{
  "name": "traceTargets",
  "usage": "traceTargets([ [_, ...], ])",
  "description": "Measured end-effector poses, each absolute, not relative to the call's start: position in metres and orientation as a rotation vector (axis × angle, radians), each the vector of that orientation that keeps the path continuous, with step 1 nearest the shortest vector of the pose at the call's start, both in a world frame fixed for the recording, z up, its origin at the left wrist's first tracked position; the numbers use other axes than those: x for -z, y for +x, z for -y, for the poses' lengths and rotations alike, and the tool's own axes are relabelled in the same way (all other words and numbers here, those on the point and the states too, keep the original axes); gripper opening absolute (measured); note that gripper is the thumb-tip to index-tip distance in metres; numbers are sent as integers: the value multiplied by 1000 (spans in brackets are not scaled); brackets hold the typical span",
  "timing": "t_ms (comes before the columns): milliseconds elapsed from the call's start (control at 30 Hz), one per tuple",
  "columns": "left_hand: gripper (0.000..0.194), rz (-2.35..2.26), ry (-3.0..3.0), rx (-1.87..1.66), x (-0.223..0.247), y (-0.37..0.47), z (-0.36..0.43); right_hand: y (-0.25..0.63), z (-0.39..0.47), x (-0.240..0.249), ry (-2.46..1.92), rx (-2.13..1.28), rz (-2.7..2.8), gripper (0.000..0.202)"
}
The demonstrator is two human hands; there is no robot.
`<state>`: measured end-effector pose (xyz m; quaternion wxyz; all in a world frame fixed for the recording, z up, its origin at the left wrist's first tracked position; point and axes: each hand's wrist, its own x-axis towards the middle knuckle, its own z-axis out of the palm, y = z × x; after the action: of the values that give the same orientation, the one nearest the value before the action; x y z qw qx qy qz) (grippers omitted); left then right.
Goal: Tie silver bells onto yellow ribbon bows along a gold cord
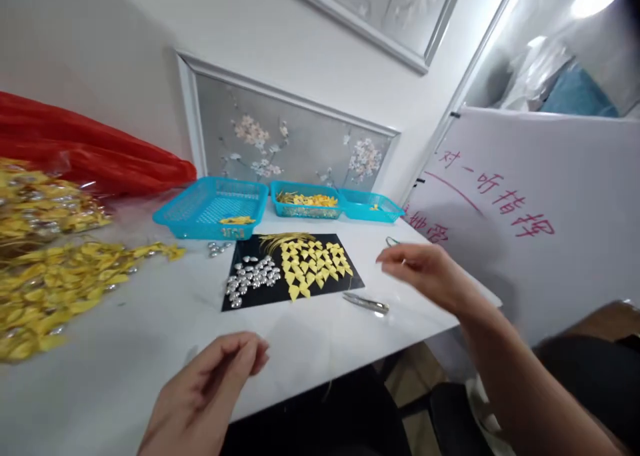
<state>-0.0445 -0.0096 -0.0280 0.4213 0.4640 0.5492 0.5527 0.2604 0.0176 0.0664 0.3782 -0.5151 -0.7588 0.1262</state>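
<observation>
My left hand (215, 389) is over the front of the white table with its fingers curled and the thumb against them; whether anything is between them is hidden. To the right, my right hand (425, 273) is raised, slightly blurred, its fingertips drawn together; I cannot make out anything in them. Between and beyond the hands lies a black mat (265, 297). Rows of yellow petal-like pieces (313, 266) cover its right part, silver beads (253, 275) its left, and thin yellow strands (283, 241) its back edge. Metal snips or tweezers (367, 303) rest near my right hand.
Three blue baskets (215, 206) line the wall; the middle one holds yellow pieces (310, 201). Heaps of yellow pieces with silver beads (80, 276) and a red bag (90, 143) occupy the left. A green loop (391, 241) lies behind my right hand. A whiteboard (540, 176) stands right.
</observation>
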Motion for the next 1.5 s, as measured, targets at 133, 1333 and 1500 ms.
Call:
traceTargets([
  [133, 32, -1316, 1235, -1251, 11, -19, 11, 247, 23, 2, -1199, -480, 2163, 29],
  [1333, 47, -1474, 1280, -1142, 51, -53, 6, 316, -37, 64, -1772, -183, 1718, 18],
  [1500, 49, -1556, 1372, -1204, 39, -52, 9, 311, -46, 36, -1605, -283, 1601, 29],
])
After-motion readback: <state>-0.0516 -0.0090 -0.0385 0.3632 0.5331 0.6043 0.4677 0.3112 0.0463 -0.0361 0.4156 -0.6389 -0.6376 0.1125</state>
